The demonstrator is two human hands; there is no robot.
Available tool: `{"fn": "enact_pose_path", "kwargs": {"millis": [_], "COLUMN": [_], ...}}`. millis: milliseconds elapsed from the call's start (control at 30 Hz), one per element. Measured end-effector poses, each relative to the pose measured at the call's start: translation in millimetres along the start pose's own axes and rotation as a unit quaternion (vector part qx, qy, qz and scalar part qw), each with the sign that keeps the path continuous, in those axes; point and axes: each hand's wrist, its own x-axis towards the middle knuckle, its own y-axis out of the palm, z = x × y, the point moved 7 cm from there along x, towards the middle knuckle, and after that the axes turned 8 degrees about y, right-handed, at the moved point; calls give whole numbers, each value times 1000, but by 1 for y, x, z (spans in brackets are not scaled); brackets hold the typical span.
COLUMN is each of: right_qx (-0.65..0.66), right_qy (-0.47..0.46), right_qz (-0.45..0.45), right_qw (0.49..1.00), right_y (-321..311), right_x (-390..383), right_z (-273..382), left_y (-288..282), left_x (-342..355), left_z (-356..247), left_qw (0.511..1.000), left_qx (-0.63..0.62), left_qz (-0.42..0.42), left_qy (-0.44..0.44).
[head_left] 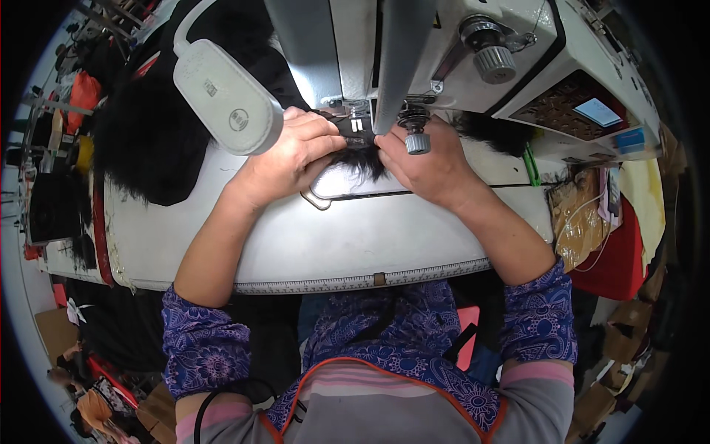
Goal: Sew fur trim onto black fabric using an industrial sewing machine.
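A black furry piece of fabric [364, 159] lies under the presser foot [358, 118] of a white sewing machine [462, 44]. To the left of the foot, my left hand [292, 154] presses its closed fingers on the fabric's edge. My right hand [429, 161] grips the fabric from the right, thumb and fingertips close to the foot; the machine's tension knob [418, 142] covers part of that hand. Where the fingertips meet the fabric is partly hidden. A larger black fur piece [151, 140] spreads over the table left of my left hand.
A white lamp head [229, 100] hangs just above my left hand. Green thread snips [531, 164] lie on the white table [355, 237] at right. A measuring tape [325, 281] runs along its front edge. Red cloth [617, 251] hangs at the right end.
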Motion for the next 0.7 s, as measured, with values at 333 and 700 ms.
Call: {"fn": "enact_pose_path", "kwargs": {"millis": [333, 700], "right_qx": [24, 69], "right_qy": [-69, 26], "right_qz": [-18, 10], "right_qw": [997, 997], "right_y": [-9, -2], "right_x": [0, 2], "right_z": [11, 7], "left_y": [7, 11], "left_x": [-5, 0], "left_z": [-2, -1], "left_qw": [998, 998], "left_qx": [48, 44], "left_qz": [-24, -39], "left_qy": [15, 1]}}
